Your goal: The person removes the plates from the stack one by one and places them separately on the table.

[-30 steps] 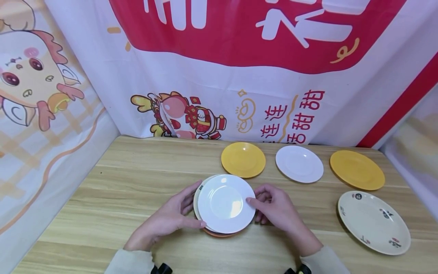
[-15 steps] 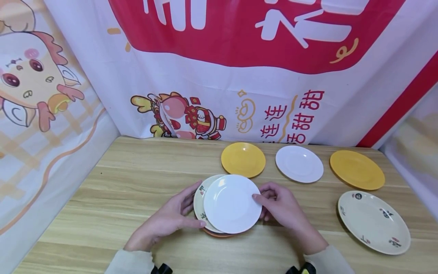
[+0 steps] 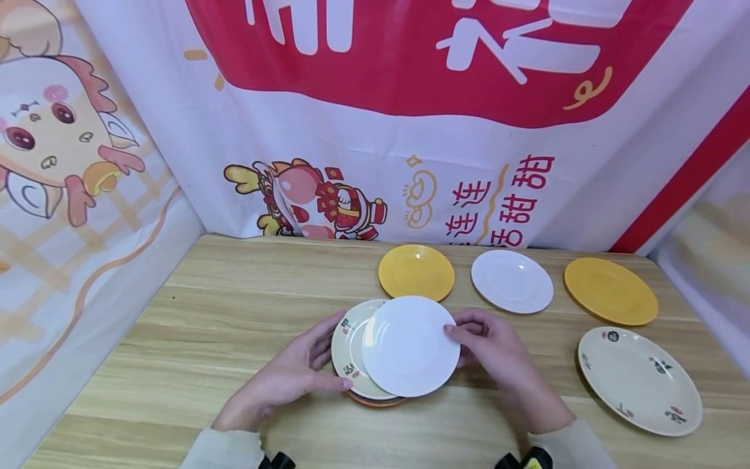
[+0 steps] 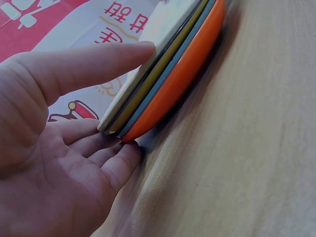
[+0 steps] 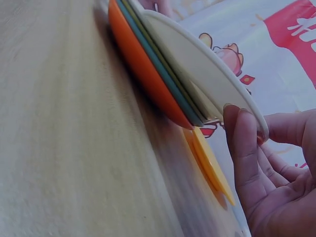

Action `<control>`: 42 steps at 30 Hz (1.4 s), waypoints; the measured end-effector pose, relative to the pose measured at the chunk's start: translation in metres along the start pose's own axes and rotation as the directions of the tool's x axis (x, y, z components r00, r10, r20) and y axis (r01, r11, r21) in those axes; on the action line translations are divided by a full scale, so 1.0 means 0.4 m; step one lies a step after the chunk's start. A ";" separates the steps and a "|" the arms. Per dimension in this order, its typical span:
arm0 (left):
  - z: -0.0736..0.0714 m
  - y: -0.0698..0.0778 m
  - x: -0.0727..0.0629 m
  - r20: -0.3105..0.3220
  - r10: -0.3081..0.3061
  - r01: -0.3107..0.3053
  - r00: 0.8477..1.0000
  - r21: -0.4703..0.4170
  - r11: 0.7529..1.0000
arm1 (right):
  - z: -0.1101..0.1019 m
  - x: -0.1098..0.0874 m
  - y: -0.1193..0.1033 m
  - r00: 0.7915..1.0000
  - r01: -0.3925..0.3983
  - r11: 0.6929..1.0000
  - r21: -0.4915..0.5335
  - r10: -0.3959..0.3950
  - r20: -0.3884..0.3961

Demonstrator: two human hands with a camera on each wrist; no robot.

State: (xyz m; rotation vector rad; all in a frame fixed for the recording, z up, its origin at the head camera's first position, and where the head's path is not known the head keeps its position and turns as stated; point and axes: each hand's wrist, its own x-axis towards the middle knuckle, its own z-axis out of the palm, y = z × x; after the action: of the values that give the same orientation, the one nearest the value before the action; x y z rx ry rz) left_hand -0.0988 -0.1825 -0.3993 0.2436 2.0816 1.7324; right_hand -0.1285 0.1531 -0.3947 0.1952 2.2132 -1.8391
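A white plate point(image 3: 410, 345) is tilted over a stack of plates, its right rim lifted. My right hand point(image 3: 489, 342) pinches that rim, thumb above and fingers beneath; the right wrist view shows a gap under the white plate point(image 5: 217, 52). Topmost in the stack is a cream patterned plate point(image 3: 351, 355), partly covered. Below it, the left wrist view shows an olive plate point(image 4: 158, 71), a teal plate point(image 4: 170, 66) and an orange plate point(image 4: 185, 71) at the bottom. My left hand point(image 3: 293, 371) holds the stack's left edge, thumb at the top rim and fingers along the side.
Behind the stack lies a yellow plate point(image 3: 416, 272). Farther right are a white plate point(image 3: 512, 281), another yellow plate point(image 3: 611, 291) and a large cream patterned plate point(image 3: 640, 381). All rest on the wooden table point(image 3: 205, 312), with a printed cloth point(image 3: 351, 130) hanging behind.
My right hand has moved right with the white plate, sliding it off centre and raising its right side. More of the cream patterned plate shows. The left hand has stayed in place.
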 end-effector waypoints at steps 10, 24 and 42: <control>0.000 -0.001 -0.001 -0.004 -0.010 0.010 1.000 -0.007 1.000 | -0.028 -0.010 -0.009 1.000 -0.003 1.000 0.019 0.002 0.028; 0.001 -0.001 -0.003 0.005 -0.011 0.011 1.000 -0.017 1.000 | -0.110 -0.043 0.014 1.000 0.002 1.000 0.007 -0.002 0.009; -0.001 -0.006 0.001 0.004 -0.004 0.004 1.000 -0.026 1.000 | -0.257 -0.074 0.089 0.977 -0.189 0.982 0.013 0.190 -0.095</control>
State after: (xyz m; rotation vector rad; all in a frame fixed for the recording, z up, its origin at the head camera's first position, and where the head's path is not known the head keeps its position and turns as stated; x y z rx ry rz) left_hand -0.0991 -0.1832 -0.4018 0.2350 2.0546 1.7538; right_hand -0.1021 0.2624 -0.4028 0.4874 2.1677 -1.7652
